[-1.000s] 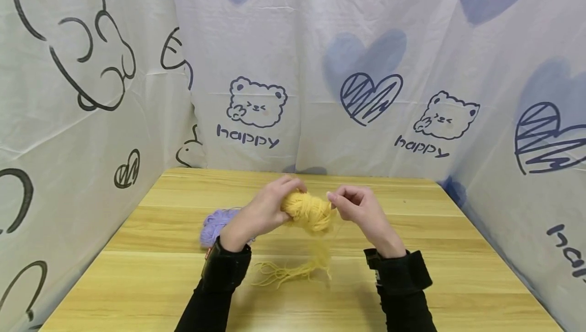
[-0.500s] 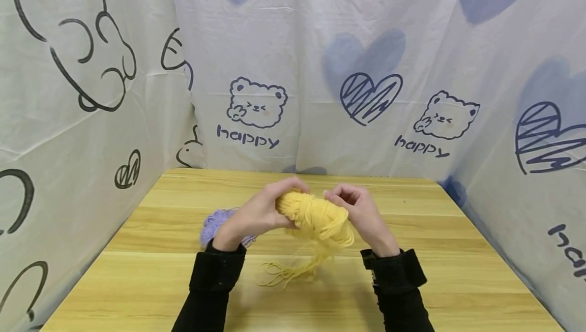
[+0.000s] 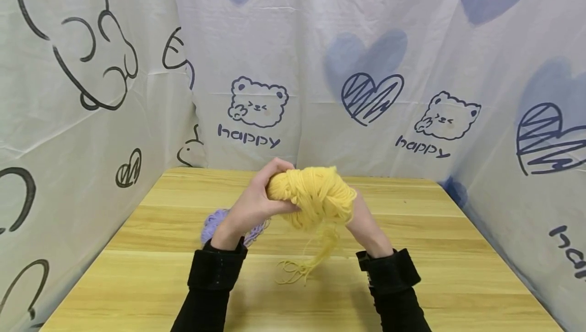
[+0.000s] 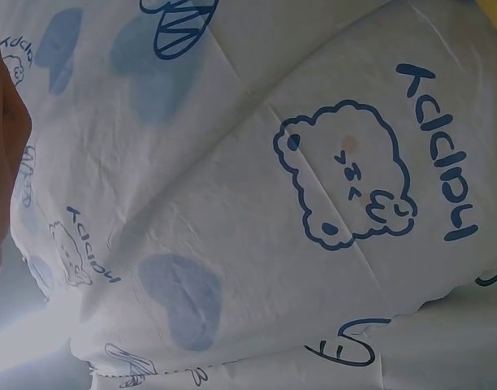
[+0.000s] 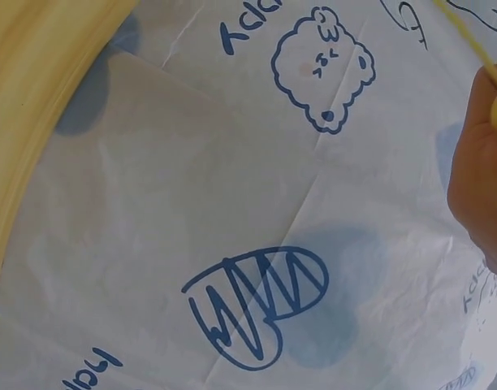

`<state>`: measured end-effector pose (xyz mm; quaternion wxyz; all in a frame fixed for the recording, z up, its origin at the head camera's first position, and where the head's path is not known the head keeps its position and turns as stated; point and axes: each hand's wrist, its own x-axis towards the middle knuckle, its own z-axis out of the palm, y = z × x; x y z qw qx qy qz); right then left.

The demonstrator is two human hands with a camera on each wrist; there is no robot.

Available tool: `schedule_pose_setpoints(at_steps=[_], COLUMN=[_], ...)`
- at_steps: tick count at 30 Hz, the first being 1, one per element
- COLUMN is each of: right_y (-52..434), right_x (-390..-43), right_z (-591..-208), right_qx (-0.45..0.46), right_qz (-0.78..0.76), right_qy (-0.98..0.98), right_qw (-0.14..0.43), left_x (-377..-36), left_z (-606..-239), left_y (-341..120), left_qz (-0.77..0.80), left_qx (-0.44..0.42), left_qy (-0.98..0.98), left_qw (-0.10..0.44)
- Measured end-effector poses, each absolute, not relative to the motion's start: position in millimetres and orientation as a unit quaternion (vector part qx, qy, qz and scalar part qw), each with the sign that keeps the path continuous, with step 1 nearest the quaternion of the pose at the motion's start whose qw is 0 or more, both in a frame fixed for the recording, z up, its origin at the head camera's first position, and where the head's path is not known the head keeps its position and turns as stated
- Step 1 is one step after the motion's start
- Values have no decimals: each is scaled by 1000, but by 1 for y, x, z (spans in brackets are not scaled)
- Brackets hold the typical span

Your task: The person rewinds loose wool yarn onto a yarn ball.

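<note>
A bundle of yellow yarn [image 3: 320, 197] is held above the table in the head view, wound across its middle. My left hand [image 3: 252, 202] grips its left end, thumb below and fingers over the top. The right hand [image 3: 366, 225] is behind the bundle's right side, its fingers hidden in that view. In the right wrist view, a taut yellow strand [image 5: 472, 41] runs to this hand's curled fingers [image 5: 480, 162]. Loose yellow yarn ends [image 3: 295, 270] hang beneath the bundle. Only a dark edge of the left hand shows in the left wrist view.
A purple yarn bundle [image 3: 212, 225] lies on the wooden table [image 3: 151, 250], left of centre and partly covered by the left hand and wrist. White printed cloth [image 3: 316, 93] hangs behind the table and along both sides.
The yellow bundle has risen and come nearer the camera, tilting up. My right hand has passed from the bundle's near right side to behind it. The loose ends have shifted right.
</note>
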<state>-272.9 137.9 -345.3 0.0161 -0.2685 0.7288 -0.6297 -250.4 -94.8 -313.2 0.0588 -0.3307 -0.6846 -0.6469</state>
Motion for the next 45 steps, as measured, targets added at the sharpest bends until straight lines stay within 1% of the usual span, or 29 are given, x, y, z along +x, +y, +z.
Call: schedule_pose_setpoints(at_steps=[6, 11, 13, 21, 23, 26, 31, 35, 39, 45], right_y=[135, 135, 135, 142, 144, 146, 148, 152, 155, 156], right_x=[-276, -276, -276, -271, -269, -267, -264, -263, -262, -262], right_z=[-349, -347, -346, -342, -340, -337, -333, -330, -329, -329], right_qx=[-266, -252, -262, -291, -294, -295, -295, -300, -296, -268], right_qz=[-620, -627, -622, -599, -600, -602, -609, -621, -632, -635], right_qy=[738, 736, 736, 744, 743, 741, 736, 724, 716, 725], right_qw=[35, 48, 46, 42, 38, 30, 23, 20, 15, 11], left_x=[-251, -254, -256, -262, -263, -263, -263, -262, -261, -260], left_z=[-312, -313, -314, -319, -320, -321, -323, -324, -326, -325], left_y=[-94, -92, -91, -89, -87, -86, -84, -82, -82, -84], left_qz=[-661, -652, -639, -517, -486, -438, -360, -322, -323, -393], left_qx=[-288, -245, -232, -217, -215, -213, -227, -257, -302, -392], left_qy=[-687, -699, -709, -772, -787, -811, -853, -872, -871, -821], left_qw=[93, 158, 190, 298, 315, 325, 303, 263, 213, 137])
